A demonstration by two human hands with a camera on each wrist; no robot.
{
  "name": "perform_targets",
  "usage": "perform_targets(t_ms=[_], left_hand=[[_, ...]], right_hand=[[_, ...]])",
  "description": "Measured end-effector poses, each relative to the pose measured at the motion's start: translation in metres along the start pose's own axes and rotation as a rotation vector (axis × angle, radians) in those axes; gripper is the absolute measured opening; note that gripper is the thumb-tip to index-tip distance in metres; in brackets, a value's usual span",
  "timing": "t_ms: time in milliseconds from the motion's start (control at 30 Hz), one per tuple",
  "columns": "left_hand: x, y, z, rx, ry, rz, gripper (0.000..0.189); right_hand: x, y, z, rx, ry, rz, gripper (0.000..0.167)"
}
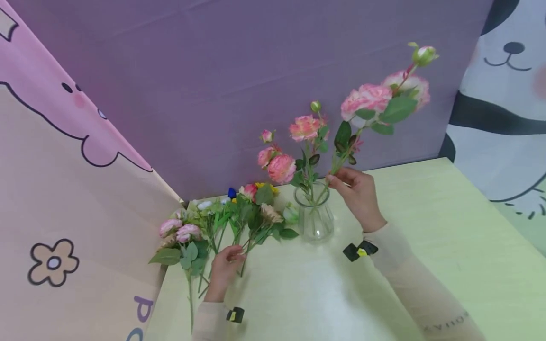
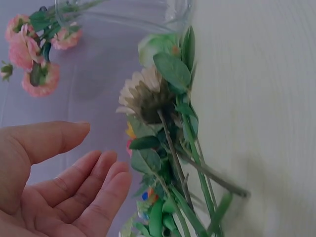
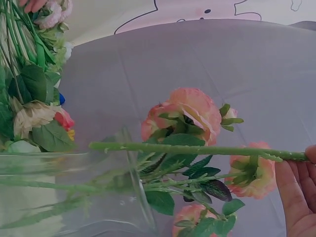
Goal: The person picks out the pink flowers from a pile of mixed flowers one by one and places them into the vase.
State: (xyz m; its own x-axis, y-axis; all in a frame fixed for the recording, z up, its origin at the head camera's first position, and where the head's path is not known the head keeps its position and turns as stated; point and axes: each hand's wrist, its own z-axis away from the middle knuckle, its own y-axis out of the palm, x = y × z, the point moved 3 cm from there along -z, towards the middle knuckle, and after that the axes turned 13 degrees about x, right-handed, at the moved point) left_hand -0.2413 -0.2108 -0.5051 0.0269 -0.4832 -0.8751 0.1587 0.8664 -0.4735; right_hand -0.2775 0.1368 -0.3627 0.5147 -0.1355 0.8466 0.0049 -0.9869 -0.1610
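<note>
My right hand (image 1: 357,199) pinches the green stem (image 3: 207,149) of a tall artificial flower with pink-and-white blooms (image 1: 367,100) and a bud at its top. The stem's lower end overlaps the mouth of a clear glass vase (image 1: 316,225); whether it is inside the rim I cannot tell. Coral-pink flowers (image 1: 281,168) stand in the vase, leaning left. My left hand (image 1: 226,271) hovers by the stems of the flowers lying left of the vase, thumb and fingers apart and holding nothing. A beige flower (image 2: 145,96) lies closest to it.
On the pale table (image 1: 290,293), the loose pile includes pink-and-white flowers (image 1: 187,233), a pale green bloom (image 1: 291,213) and a red-pink one (image 1: 249,191). Purple cloth (image 1: 204,94) rises behind, and a printed panel (image 1: 85,199) borders the left side.
</note>
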Motion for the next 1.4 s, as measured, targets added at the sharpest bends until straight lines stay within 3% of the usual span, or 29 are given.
perform_targets(t_ms=[233,467,733,1133,1400], left_hand=[[0.010,-0.007,-0.001,-0.013,-0.052,-0.035,0.029],[0.016,-0.011,0.001,-0.014,-0.086,-0.028,0.028],[0.022,-0.025,0.009,-0.033,-0.115,-0.001,0.031],[0.037,-0.050,0.018,-0.168,-0.130,-0.041,0.030],[0.045,-0.064,0.023,-0.220,-0.203,-0.116,0.030]], right_hand=[[0.003,-0.006,-0.007,-0.008,0.022,0.003,0.018],[0.001,-0.013,-0.011,-0.041,0.070,-0.103,0.022],[-0.002,-0.017,-0.015,-0.088,0.061,-0.231,0.015],[-0.006,-0.018,-0.018,-0.139,0.068,-0.357,0.007],[-0.011,-0.020,-0.018,-0.155,0.065,-0.358,0.014]])
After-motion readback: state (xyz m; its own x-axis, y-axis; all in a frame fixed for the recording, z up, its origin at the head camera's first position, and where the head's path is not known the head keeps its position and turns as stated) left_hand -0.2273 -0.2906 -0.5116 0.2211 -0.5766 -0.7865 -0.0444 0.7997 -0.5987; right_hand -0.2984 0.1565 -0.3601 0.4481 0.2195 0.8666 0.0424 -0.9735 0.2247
